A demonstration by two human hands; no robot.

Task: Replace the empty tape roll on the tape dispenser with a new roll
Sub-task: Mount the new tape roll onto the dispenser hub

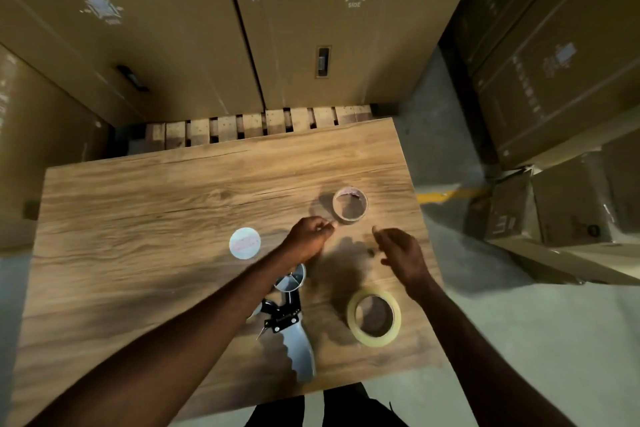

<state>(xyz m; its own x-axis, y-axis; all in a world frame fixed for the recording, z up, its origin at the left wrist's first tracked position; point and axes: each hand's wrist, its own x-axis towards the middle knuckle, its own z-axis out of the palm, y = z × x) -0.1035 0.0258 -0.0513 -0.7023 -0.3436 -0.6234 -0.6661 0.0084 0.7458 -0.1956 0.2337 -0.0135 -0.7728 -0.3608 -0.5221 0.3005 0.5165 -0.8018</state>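
The empty cardboard tape core (349, 203) stands on the wooden table (138, 204), toward the far right. Just short of it, my left hand (310, 237) hovers with fingertips pinched together, holding nothing I can make out. My right hand (398, 251) floats to the right with fingers loosely spread and empty. The grey tape dispenser (294, 326) lies on the table near the front edge, its bare spool wheel partly under my left forearm. A new roll of clear tape (374, 317) lies flat to the right of the dispenser.
A round white label disc (245, 243) lies left of my left hand. Tall cardboard boxes (311, 28) stand behind the table on a wooden pallet (256, 125). More boxes (554, 97) are stacked at the right on the concrete floor.
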